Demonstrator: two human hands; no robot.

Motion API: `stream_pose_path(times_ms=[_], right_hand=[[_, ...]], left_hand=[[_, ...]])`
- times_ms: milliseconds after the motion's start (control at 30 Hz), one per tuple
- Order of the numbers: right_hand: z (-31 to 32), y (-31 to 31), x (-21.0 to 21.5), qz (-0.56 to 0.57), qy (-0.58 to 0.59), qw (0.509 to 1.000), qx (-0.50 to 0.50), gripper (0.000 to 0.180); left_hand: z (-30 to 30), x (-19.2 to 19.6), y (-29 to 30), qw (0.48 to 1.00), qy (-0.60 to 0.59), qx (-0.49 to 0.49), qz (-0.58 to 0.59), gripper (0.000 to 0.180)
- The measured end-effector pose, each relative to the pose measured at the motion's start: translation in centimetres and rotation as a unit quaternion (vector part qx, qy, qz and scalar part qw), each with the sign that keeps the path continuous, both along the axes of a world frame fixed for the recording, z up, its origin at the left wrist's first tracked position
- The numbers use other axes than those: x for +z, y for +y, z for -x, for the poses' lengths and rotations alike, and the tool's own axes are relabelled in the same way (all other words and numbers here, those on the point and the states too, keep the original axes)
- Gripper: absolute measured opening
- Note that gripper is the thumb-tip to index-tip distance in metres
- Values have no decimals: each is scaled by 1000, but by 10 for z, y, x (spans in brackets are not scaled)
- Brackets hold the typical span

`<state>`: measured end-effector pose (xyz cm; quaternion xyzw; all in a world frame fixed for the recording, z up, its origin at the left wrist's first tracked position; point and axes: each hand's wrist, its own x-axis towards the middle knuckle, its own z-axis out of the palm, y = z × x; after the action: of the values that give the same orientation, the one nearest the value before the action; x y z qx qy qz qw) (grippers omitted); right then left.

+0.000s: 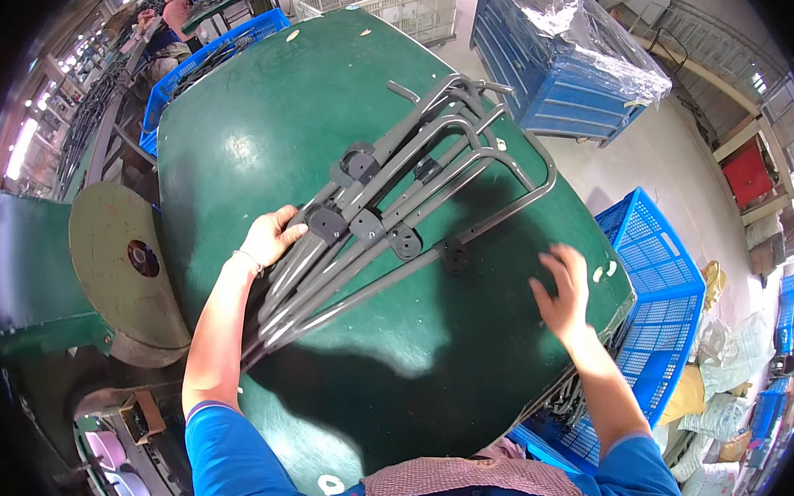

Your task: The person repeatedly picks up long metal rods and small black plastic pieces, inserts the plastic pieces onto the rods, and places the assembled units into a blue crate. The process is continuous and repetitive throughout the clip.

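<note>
A bundle of bent grey metal tubes (pixel 438 169) lies slantwise across the green tabletop (pixel 231 167), its curved ends at the far right. Black round plastic fittings (pixel 327 223) sit partway along the tubes. My left hand (pixel 275 239) grips the left side of the bundle beside one of these fittings; its thumb and fingers lie against the tubing, and part of the grasp is hidden. To the right of the bundle my right hand (pixel 563 293) is held over the table with fingers apart and nothing in it.
A green machine with a round plate (pixel 120 271) stands close on the left. Beside the table's right edge is a blue plastic crate (pixel 652 315) with small metal parts near it. Another blue crate (pixel 199 65), a whitish crate (pixel 402 10) and a blue plastic-covered bin (pixel 549 69) stand beyond.
</note>
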<state>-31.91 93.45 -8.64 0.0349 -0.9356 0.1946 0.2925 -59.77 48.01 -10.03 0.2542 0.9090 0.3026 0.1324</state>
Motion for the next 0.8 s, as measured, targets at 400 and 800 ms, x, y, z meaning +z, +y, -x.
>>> stream_pose_path(times_ms=[400, 800], right_hand=[[136, -13, 25, 46, 96, 991, 79, 26], [268, -98, 71, -258, -470, 838, 103, 71]], left_hand=[[-108, 19, 10, 997, 38, -63, 38, 29], [-195, 91, 43, 985, 149, -58, 59, 106]])
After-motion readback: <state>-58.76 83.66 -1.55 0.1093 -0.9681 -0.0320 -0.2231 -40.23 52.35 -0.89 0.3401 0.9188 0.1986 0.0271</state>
